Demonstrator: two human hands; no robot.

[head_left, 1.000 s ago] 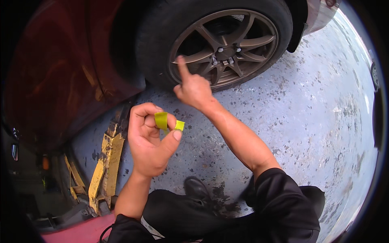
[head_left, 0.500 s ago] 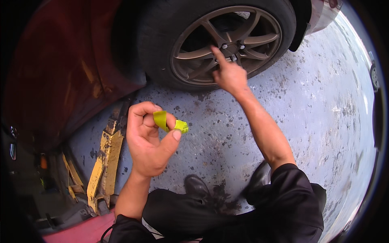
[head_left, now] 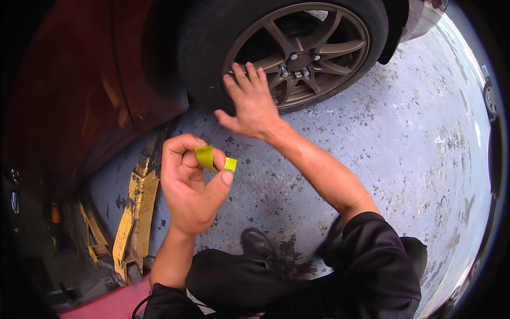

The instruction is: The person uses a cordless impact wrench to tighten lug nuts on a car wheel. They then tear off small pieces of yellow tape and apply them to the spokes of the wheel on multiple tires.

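While our left hand stays out of it here, curled shut with thumb and fingers pinching a small yellow-green strip above the grey floor, we see a yellow jack at far left. Our right hand lies open, fingers spread, against the tyre beside the bronze wheel.
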